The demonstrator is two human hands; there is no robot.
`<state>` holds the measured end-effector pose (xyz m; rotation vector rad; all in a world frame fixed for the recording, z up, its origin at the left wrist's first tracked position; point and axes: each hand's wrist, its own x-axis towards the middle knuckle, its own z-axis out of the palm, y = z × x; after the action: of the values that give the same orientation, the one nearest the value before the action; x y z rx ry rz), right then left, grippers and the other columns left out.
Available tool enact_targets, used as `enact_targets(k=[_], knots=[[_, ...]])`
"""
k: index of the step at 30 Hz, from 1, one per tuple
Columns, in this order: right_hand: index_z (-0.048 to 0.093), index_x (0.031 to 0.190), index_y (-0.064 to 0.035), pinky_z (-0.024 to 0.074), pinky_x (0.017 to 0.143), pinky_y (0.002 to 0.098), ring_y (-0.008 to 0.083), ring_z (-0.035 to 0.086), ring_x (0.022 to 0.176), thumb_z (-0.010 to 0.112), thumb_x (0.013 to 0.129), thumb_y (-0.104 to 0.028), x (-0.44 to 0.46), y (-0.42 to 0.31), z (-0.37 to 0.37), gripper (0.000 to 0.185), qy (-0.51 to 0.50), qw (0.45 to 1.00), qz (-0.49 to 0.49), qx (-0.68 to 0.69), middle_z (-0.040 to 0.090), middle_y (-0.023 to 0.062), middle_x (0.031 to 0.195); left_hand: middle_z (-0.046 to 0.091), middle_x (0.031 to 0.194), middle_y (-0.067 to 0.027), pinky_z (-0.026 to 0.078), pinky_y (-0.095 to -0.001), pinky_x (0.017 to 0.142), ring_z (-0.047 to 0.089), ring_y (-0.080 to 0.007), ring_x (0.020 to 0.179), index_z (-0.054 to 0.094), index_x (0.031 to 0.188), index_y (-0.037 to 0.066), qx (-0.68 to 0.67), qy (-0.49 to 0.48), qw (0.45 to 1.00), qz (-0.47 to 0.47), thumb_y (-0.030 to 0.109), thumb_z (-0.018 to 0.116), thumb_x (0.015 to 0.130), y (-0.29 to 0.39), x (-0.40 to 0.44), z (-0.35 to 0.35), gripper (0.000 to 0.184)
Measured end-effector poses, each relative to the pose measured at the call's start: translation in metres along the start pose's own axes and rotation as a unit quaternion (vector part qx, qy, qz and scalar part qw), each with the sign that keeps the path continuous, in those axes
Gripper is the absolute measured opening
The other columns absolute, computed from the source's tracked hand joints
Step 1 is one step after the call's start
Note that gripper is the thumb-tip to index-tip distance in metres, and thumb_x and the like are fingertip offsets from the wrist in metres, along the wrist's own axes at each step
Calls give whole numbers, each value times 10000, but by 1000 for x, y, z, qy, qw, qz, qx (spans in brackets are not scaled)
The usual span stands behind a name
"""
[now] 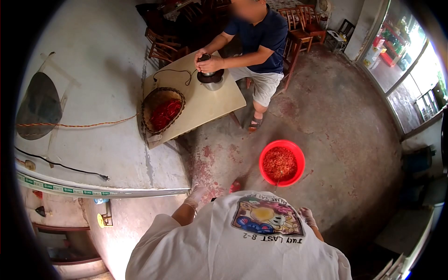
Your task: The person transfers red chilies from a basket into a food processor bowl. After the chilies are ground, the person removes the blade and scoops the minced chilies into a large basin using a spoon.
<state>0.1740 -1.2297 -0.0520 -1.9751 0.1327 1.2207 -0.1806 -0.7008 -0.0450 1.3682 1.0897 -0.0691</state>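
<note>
My left hand [196, 194], in a pale thin glove, hangs beside my white shirt, near the wall's lower corner. Its fingers blur into the floor and nothing can be made out in it. On the other side, my right hand [306, 215], also gloved, is low beside the shirt, with its fingers too small to read. A red basin [302, 163] of chopped red pieces [280, 164] stands on the floor ahead, apart from both hands. A thin handle-like item leans at its near edge.
Across the room, a person [264, 44] in a dark shirt holds a dark-topped metal appliance [213, 83] on a table [205, 109]. A wicker basket [145, 103] there holds red peppers [166, 114]. Wooden chairs [298, 37] stand behind; a glass door [403, 60] is at right.
</note>
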Motion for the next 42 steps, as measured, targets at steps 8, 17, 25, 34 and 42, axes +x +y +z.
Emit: enact_targets(k=[8, 17, 25, 34, 42], knots=[[547, 997, -69, 528, 512, 382, 199, 582, 616, 502, 856, -279, -2, -9, 1, 257, 6, 1000, 15, -8, 592, 73, 768, 572, 832, -59, 495, -344, 671, 576, -192, 777, 551, 917, 69, 34, 32, 994, -95, 279, 530, 835, 20, -5, 8, 226], [558, 1029, -73, 513, 512, 361, 196, 603, 669, 479, 856, -286, 1, -13, 4, 286, 15, 995, 80, 49, 614, 77, 799, 545, 768, -44, 444, -311, 590, 528, -160, 687, 555, 840, 84, 18, 4, 998, -64, 262, 515, 819, 44, -24, 12, 184], [572, 1018, -92, 502, 516, 352, 176, 603, 671, 476, 858, -291, -3, -22, 10, 273, 34, 995, 78, 48, 620, 56, 807, 507, 721, -3, 397, -317, 611, 440, -110, 716, 572, 739, 9, 23, 30, 999, -39, 244, 494, 744, 49, -27, 15, 248], [560, 1054, -110, 498, 508, 363, 180, 572, 622, 473, 862, -294, -2, -28, 12, 280, 21, 994, 96, 45, 612, 54, 799, 552, 809, -58, 482, -323, 667, 552, -181, 747, 554, 903, 49, -13, 10, 998, -60, 267, 502, 844, 28, -9, 6, 231], [536, 1103, -133, 491, 505, 364, 178, 575, 641, 476, 869, -301, 10, -20, 13, 294, 2, 993, 111, 42, 613, 41, 824, 589, 892, -92, 502, -345, 648, 601, -215, 747, 557, 980, 31, 44, 31, 998, -42, 303, 483, 849, 32, -16, 5, 310]])
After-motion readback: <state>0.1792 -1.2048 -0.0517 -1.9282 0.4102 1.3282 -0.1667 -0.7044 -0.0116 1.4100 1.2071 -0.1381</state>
